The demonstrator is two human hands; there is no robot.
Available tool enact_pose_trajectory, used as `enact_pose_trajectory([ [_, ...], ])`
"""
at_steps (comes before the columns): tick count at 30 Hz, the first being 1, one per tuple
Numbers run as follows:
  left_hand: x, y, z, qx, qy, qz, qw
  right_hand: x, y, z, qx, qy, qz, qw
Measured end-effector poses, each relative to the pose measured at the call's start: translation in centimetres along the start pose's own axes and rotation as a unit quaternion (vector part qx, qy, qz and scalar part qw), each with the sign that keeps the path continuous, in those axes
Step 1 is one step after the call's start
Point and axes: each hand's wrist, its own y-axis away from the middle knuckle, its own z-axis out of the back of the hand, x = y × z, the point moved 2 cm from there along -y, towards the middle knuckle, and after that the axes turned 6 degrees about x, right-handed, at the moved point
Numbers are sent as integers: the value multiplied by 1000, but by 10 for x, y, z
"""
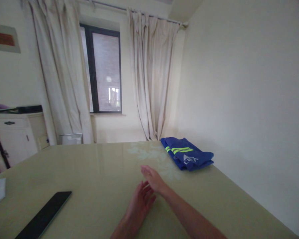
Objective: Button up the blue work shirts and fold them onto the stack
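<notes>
Grip is loose: L hand (140, 200) is half-curled, R hand (153, 179) is held w/ fingers extended (contact btwn them can't be told); folded blue cloth (194, 157) is laid nr far R corner of table (89, 172).

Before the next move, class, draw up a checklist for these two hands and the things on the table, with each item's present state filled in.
1. Right hand holds nothing: ok, none visible.
2. Left hand holds nothing: ok, fingers loosely curved.
3. Hands apart from each other: cannot tell, they overlap in view.
4. Folded blue cloth with lime stripes rests on the tabletop: ok.
5. Cloth spread flat: not ok, folded.
6. Flat black slab away from both hands: ok.
</notes>
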Motion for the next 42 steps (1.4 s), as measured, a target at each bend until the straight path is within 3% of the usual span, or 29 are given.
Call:
enact_pose_trajectory([
  [2,-2,1,-3,18,24,-24,999,-11,23,-42,-28,60,44,997],
  [5,-3,9,-9,43,5,-16,999,-20,45,-65,-59,170,83,980],
  [11,0,15,-5,32,-84,-6,996,-21,49,-52,-76,192,63,976],
  [18,-2,10,-4,35,-64,-25,997,-24,46,-55,-72,205,77,973],
  [26,1,11,-7,-42,-63,-61,995,-21,46,-56,-58,229,87,968],
  [32,-1,17,-7,-77,-141,-91,983,-19,48,-52,-67,228,123,963],
  [35,-11,26,-14,-83,-273,-119,951,-19,50,-43,-52,221,142,964],
  [40,-32,40,-30,0,-519,-175,837,-29,48,-35,-85,219,83,969],
  [42,-37,44,-30,-19,-555,-195,809,-35,46,-38,-87,228,66,968],
])
